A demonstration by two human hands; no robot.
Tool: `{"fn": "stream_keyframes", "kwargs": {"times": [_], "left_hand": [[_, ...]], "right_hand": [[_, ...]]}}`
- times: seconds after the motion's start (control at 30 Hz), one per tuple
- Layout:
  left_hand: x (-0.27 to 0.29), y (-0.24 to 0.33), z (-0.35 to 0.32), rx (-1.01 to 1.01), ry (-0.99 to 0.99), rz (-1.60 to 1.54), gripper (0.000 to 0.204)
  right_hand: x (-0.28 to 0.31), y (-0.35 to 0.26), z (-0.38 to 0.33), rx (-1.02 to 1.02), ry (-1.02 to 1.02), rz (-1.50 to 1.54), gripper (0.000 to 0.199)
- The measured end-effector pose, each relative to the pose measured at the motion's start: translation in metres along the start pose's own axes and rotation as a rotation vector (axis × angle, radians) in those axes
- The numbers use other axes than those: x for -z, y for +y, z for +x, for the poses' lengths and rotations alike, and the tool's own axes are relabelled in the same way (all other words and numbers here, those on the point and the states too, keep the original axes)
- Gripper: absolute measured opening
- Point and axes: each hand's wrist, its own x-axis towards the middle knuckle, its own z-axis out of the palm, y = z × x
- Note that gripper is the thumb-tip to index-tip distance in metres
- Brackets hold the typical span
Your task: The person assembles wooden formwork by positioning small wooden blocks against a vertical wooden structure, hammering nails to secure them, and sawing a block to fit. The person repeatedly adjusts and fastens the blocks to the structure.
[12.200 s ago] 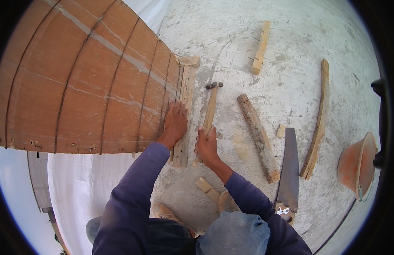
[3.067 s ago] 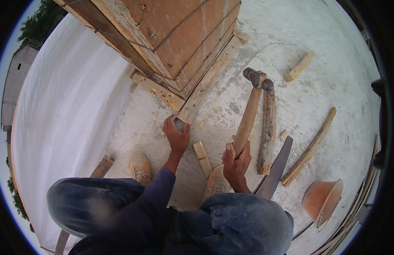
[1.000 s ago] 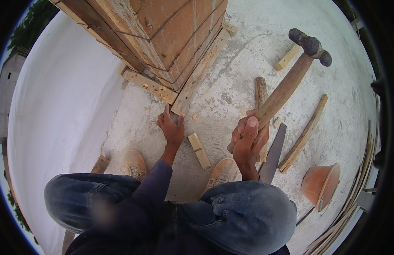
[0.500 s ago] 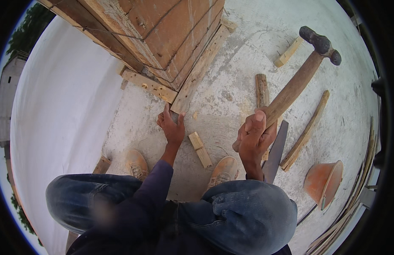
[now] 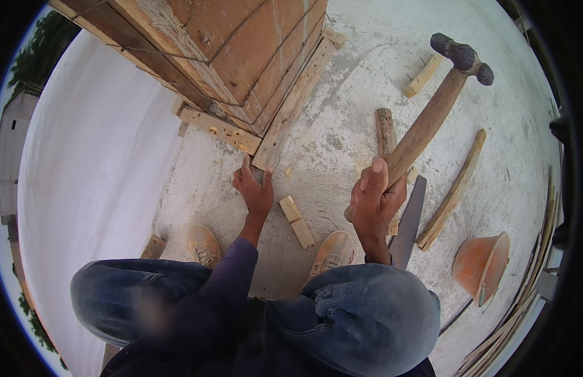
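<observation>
My right hand (image 5: 374, 204) is closed around the wooden handle of a ball-peen hammer (image 5: 430, 125), raised with its dark metal head up and to the right. At the foot of a boarded column form (image 5: 247, 56), two planks meet at a corner. My left hand (image 5: 252, 191) reaches to that corner. Its index finger and thumb sit at either side of the end of the right-hand plank (image 5: 291, 107). The other plank (image 5: 221, 130), with several holes or nail marks, runs off to the left along the form's base.
A short wood block (image 5: 296, 221) lies between my shoes. To the right are a saw blade (image 5: 409, 220), a round stick (image 5: 386, 132), a long curved piece of wood (image 5: 455, 191), another block (image 5: 423, 76) and an orange bucket (image 5: 479, 267). A white wall (image 5: 97, 151) rises at left.
The hammer head has shifted slightly left and up in the picture, with my right hand still around its handle. My left hand stays at the plank corner.
</observation>
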Motion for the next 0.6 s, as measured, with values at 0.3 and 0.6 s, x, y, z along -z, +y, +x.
{"fn": "stream_keyframes", "kwargs": {"times": [0.3, 0.6], "left_hand": [[0.005, -0.003, -0.007, -0.048, -0.008, 0.021, 0.081], [-0.005, -0.004, -0.001, -0.049, 0.015, 0.023, 0.081]], "right_hand": [[-0.048, 0.103, -0.036, -0.216, -0.363, -0.622, 0.037], [0.007, -0.044, 0.023, 0.374, 0.242, 0.447, 0.031]]}}
